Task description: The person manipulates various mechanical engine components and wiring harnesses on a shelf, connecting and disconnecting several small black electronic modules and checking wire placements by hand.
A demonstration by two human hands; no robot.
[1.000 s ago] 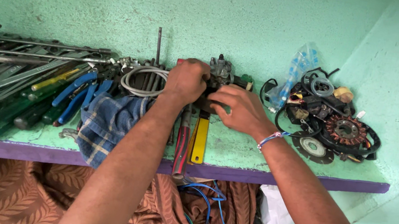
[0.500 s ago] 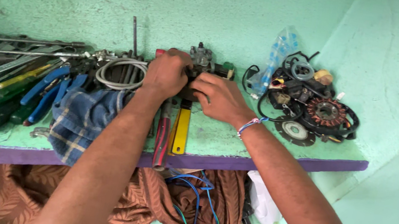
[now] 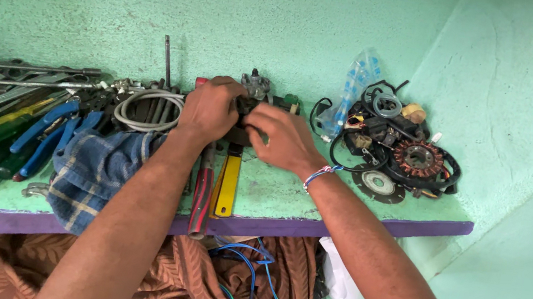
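Both hands' fingers wrap the small metal carburetor.

We see the left hand and right hand closed together on a small metal engine part above the green shelf. Pliers and a checked cloth lie left; a coiled stator lies right.

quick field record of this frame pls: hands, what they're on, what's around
left hand: gripping small metal engine part on shelf
right hand: fingers on the same part, wristband on wrist
shelf: green top, purple edge
left of hands: checked cloth, blue-handled pliers, coiled cable
below hands: yellow-handled tool, red-handled tool
right: copper-wound coil, round disc
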